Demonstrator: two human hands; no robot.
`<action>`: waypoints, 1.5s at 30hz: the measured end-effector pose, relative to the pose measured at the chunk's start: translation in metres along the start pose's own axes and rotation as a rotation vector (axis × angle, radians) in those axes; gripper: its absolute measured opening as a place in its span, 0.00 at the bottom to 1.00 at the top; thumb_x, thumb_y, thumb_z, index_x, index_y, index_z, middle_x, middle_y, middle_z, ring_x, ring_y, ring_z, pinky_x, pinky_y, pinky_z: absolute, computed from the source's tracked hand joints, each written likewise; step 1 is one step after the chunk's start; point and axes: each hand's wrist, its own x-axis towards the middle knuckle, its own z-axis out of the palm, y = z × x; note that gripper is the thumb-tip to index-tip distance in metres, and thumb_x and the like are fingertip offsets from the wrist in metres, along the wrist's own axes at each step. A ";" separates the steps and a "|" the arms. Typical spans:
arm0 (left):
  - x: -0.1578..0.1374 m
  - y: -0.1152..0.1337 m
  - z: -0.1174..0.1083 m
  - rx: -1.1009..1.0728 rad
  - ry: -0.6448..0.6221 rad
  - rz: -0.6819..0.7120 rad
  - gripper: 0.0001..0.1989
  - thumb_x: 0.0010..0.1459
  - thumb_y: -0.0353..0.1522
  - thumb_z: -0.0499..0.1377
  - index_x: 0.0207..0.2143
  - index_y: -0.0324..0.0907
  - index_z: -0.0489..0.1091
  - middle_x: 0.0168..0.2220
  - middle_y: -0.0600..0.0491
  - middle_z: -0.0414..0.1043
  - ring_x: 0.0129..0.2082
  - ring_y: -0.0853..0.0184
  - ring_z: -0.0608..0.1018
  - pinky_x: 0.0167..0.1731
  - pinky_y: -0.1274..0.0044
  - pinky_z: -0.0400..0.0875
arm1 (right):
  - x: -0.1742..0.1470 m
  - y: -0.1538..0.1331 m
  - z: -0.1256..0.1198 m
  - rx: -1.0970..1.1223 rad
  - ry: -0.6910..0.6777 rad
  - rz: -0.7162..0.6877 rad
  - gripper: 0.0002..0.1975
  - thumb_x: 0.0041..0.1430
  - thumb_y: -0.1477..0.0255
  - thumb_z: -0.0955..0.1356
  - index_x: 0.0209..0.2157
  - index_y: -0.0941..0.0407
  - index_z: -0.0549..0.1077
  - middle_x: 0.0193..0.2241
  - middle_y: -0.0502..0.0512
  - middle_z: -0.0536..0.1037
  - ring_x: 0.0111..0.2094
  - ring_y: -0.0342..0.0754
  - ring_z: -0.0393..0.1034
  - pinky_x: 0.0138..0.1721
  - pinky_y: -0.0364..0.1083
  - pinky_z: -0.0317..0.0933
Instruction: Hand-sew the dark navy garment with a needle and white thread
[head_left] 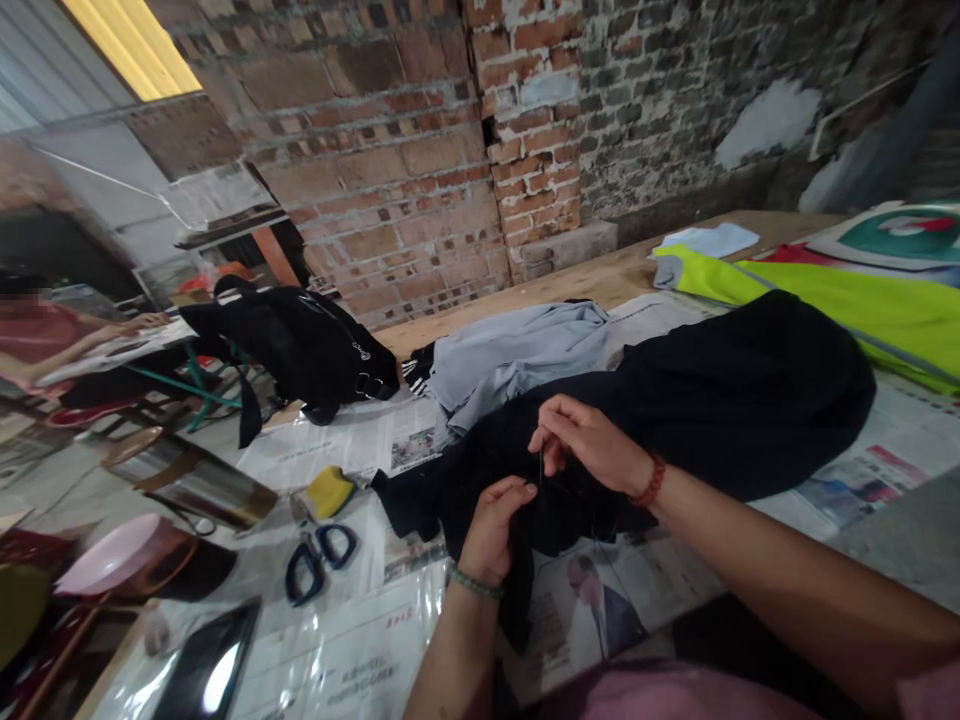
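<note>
A dark garment (465, 450) lies bunched on the table in front of me. My left hand (491, 530), with a green bead bracelet at its wrist, is closed, thumb and finger pinching the dark cloth. Just above and to the right, my right hand (589, 445) is closed with curled fingers. From its fingertips a thin, light needle (541, 466) points down towards my left thumb. Any thread is too fine to make out. Scissors (319, 562) with dark blue handles lie left of my hands, their blades by a yellow pad (331, 491).
Newspaper under clear plastic covers the table. Grey cloth (517, 350) and a black bag (315, 350) lie behind. An iron (896, 235) and a neon yellow garment (817, 300) are at right. Left stand a steel flask (191, 475), a pink bowl (112, 555) and a phone (206, 660). Another person sits far left.
</note>
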 end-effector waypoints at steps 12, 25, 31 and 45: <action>0.002 -0.002 -0.003 -0.045 0.008 -0.018 0.08 0.35 0.29 0.65 0.16 0.37 0.66 0.15 0.60 0.64 0.16 0.76 0.66 0.19 0.82 0.58 | 0.079 -0.024 -0.023 0.486 -0.040 0.441 0.09 0.60 0.78 0.57 0.28 0.61 0.64 0.18 0.50 0.74 0.19 0.40 0.71 0.22 0.40 0.66; -0.001 0.001 0.000 -0.088 0.058 -0.032 0.09 0.32 0.28 0.66 0.16 0.38 0.67 0.14 0.60 0.64 0.16 0.75 0.66 0.19 0.82 0.59 | 0.118 -0.031 -0.023 0.574 0.314 -0.033 0.09 0.60 0.78 0.56 0.26 0.58 0.59 0.17 0.47 0.71 0.21 0.42 0.71 0.30 0.47 0.68; 0.000 0.001 -0.001 -0.083 0.078 -0.016 0.08 0.33 0.28 0.66 0.17 0.38 0.68 0.15 0.60 0.65 0.17 0.75 0.67 0.20 0.82 0.59 | 0.089 -0.019 -0.014 0.139 0.401 -0.188 0.06 0.57 0.74 0.59 0.26 0.57 0.59 0.18 0.45 0.69 0.17 0.40 0.68 0.23 0.41 0.64; 0.002 0.000 0.001 0.103 0.090 0.107 0.03 0.40 0.30 0.62 0.22 0.40 0.72 0.19 0.58 0.68 0.19 0.74 0.67 0.22 0.82 0.59 | -0.033 0.053 0.012 -0.851 0.338 -0.275 0.09 0.61 0.72 0.52 0.33 0.55 0.60 0.27 0.55 0.69 0.29 0.46 0.67 0.32 0.43 0.58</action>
